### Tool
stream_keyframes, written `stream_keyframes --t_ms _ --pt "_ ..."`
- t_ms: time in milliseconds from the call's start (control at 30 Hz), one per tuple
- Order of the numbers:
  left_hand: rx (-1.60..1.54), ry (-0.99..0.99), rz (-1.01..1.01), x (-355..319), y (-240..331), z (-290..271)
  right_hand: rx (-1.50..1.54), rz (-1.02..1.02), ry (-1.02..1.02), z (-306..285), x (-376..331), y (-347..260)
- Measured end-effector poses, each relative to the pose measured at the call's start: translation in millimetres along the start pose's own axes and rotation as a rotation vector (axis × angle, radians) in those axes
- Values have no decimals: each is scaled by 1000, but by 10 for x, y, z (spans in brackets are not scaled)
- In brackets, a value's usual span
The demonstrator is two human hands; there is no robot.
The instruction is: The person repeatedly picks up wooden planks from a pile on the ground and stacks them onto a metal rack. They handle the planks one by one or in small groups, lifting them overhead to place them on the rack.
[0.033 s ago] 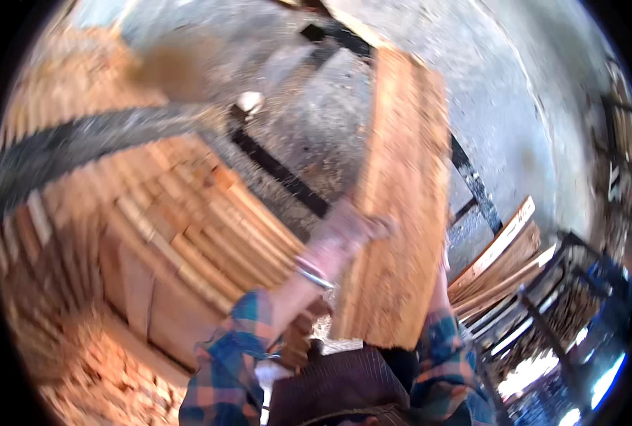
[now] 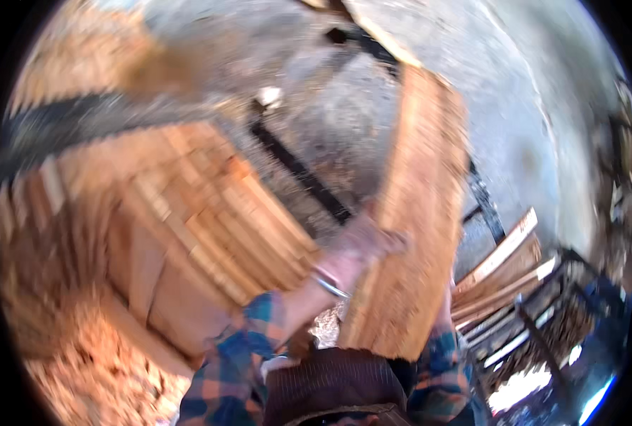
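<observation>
A long, wide wooden board (image 2: 422, 213) with a rough grain slants away from my body. My left hand (image 2: 365, 245), with a metal bangle at the wrist, grips its left edge; the thumb lies on the upper face. At the right edge, my right hand (image 2: 446, 305) holds the board from the side, mostly hidden behind it. Blur softens the fingers and the wood.
To my left is a large stack of wooden slats (image 2: 216, 220), with wood chips (image 2: 110, 376) below it. Dark metal bars (image 2: 298, 170) lie over the grey floor (image 2: 330, 121). More planks (image 2: 500, 263) and a dark rack (image 2: 536, 334) stand at the right.
The board and both hands sit slightly farther right and lower in the picture; the surroundings have shifted similarly. Both hands keep their hold.
</observation>
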State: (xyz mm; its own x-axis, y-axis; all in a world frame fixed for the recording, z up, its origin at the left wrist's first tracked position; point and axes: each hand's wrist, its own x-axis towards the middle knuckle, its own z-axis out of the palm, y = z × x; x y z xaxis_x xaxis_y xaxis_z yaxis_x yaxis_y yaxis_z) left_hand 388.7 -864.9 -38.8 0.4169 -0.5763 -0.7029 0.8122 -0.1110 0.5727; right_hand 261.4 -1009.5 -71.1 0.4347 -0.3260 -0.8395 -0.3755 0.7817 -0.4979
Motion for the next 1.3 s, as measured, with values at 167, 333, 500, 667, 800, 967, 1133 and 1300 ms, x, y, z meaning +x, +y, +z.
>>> stream_keyframes --t_ms 167,333,500,667,800,967,1133,1300 --pt "-124 -51 292 -1276 -1466 84 -139 -105 -152 -248 -1492 155" --pt "324 149 495 -3106 -523 160 -271 -266 -306 -145 -2401 580" --pt "-244 160 401 -4562 -478 -508 -406 -435 -510 437 -3016 1227" --pt "-363 282 594 -5321 -892 -1464 -480 -398 -825 1595 -2798 1891" --pt "171 743 614 -4591 -1436 -2325 -1223 -597 -691 2260 -2360 2003" --pt "-37 801 503 -4771 -1949 -3150 -701 -69 -926 2614 -2877 2378" --pt "387 1349 108 -5237 -1477 -2525 -852 -296 -811 2566 -2957 2060" --pt "369 1212 187 -5407 -1624 -2844 -1160 -483 -683 2554 -2935 1848"
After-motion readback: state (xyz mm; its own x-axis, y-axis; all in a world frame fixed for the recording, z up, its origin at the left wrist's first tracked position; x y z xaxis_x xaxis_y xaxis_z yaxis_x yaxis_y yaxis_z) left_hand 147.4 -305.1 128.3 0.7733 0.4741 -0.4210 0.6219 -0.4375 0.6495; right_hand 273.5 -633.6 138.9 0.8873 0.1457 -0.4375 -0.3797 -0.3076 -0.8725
